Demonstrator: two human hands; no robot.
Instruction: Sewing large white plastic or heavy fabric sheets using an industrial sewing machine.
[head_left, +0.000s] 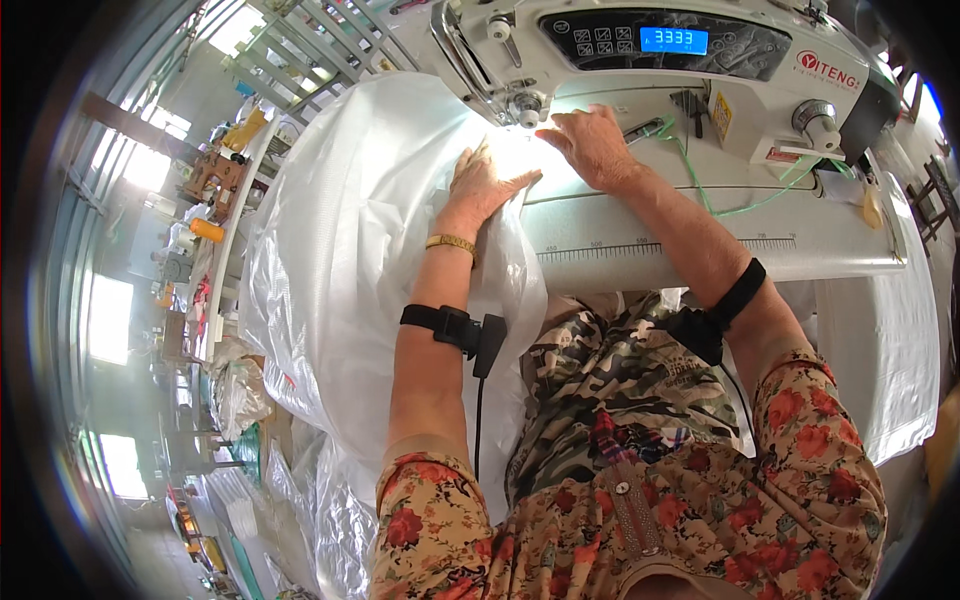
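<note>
A large sheet of shiny white woven plastic [350,230] lies under the head of a sewing machine [640,45] and hangs down to the left in folds. My left hand [484,190] rests flat on it just left of the needle area, thumb stretched to the right. Close to the right side of the presser foot, my right hand [597,150] has its fingers bent and drawn together at the sheet's edge. Strong lamp glare washes out the needle and the right fingertips.
Green thread [690,165] trails over the machine bed beside a dark small tool [690,103]. A ruler scale [640,247] runs along the table's front edge. More white sheeting [885,340] hangs at the right. Shelves with a spool of orange thread [207,231] stand far left.
</note>
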